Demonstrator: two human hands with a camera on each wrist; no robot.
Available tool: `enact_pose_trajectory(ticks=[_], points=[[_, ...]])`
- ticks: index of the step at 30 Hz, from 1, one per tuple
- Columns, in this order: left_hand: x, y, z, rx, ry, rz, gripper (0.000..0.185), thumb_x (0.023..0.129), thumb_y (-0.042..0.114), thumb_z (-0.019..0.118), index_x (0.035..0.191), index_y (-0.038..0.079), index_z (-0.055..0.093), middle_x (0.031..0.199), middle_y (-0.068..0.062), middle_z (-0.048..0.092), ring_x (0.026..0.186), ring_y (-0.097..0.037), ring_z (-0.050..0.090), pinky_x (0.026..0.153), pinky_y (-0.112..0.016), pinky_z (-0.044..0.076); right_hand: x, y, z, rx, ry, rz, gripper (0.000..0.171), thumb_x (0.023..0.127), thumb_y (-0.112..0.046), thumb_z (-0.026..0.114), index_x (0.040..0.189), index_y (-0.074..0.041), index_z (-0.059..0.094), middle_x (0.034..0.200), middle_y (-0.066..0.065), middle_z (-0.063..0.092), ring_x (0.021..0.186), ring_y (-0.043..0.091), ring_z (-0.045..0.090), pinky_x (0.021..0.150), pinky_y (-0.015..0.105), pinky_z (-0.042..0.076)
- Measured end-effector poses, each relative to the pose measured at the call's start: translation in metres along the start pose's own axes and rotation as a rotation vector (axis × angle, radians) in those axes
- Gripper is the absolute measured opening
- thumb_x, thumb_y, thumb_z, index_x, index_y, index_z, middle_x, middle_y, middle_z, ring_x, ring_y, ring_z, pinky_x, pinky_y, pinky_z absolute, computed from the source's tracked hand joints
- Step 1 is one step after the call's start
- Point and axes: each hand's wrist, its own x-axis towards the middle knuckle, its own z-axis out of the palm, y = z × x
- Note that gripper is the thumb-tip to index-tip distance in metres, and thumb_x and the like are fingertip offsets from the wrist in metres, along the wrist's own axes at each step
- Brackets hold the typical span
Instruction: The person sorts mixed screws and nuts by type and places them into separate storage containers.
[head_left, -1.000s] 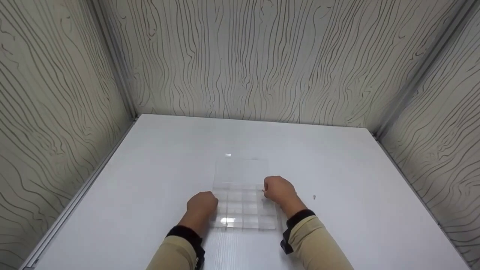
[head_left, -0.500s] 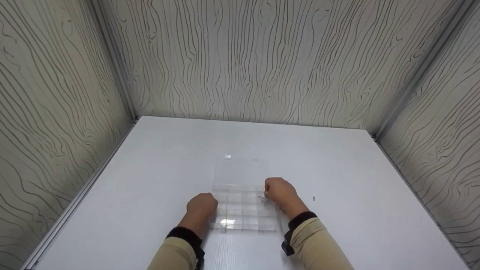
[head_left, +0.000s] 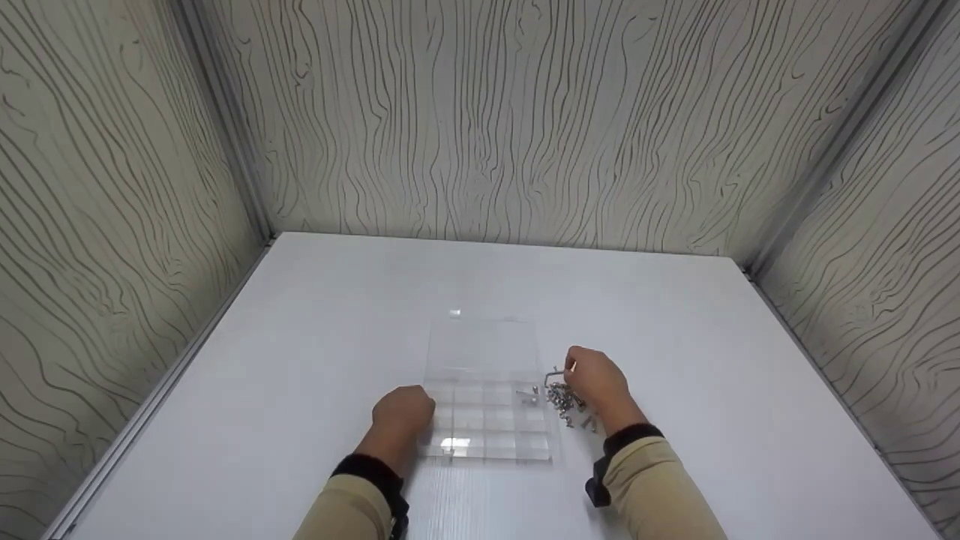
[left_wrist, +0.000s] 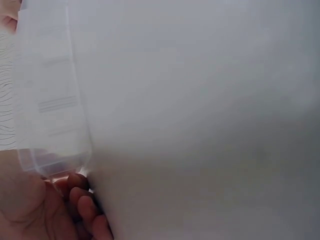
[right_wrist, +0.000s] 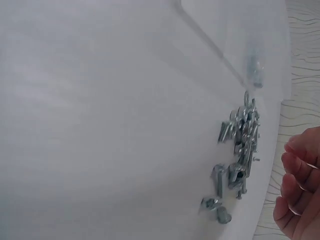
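A clear plastic compartment box point(head_left: 501, 421) lies with its lid point(head_left: 482, 341) folded back. My left hand point(head_left: 403, 409) grips its left side; in the left wrist view the fingers point(left_wrist: 88, 209) curl at the box corner. A few metal fasteners point(head_left: 529, 395) sit in a right-hand compartment. Beside the box lies a pile of bolts and screws point(right_wrist: 242, 140). My right hand point(head_left: 598, 377) is over the pile's far end, fingers bent. A thin L-shaped metal piece point(head_left: 553, 373) shows right at its fingertips. I cannot tell whether the hand holds it; the thumb is hidden in the right wrist view.
The white table point(head_left: 345, 300) extends on both sides of the box. Wood-grain patterned panels point(head_left: 480, 120) stand behind and at both sides, with grey metal posts point(head_left: 225, 112) at the corners.
My right hand has moved right, from over the box to the pile, and fasteners now show in the right-hand compartment. The pile, hidden behind the hand before, is in sight. My left hand stays put.
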Motion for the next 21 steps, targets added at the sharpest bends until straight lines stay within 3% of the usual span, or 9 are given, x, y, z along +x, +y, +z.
enact_pose_trajectory(ticks=[6,12,21], points=[[-0.002,0.000,-0.003,0.128,-0.002,0.066,0.008,0.069,0.002,0.065,0.075,0.006,0.063,0.082,-0.008,0.062,0.073,-0.020,0.057,0.061,-0.036,0.051,-0.001,0.013,0.002,0.007,-0.012,0.000,0.005,0.084,-0.014,0.061,0.083,-0.012,0.057,0.077,0.001,0.059,0.067,0.018,0.052,0.059,0.034,0.044],[-0.005,0.002,-0.005,0.077,0.013,0.045,0.008,0.081,0.009,0.058,0.082,0.004,0.064,0.084,-0.009,0.062,0.077,-0.023,0.058,0.065,-0.037,0.051,-0.003,0.017,0.006,-0.009,-0.039,-0.018,0.005,0.083,-0.014,0.063,0.083,-0.011,0.059,0.082,0.003,0.061,0.069,0.018,0.053,0.063,0.035,0.046],[-0.002,0.002,-0.001,-0.037,0.021,-0.014,0.016,0.082,0.016,0.055,0.084,0.003,0.065,0.083,-0.010,0.063,0.077,-0.024,0.059,0.065,-0.038,0.051,-0.004,0.016,0.012,-0.012,-0.066,-0.031,0.008,0.083,-0.014,0.063,0.079,-0.012,0.057,0.075,0.001,0.058,0.067,0.017,0.053,0.061,0.034,0.046]])
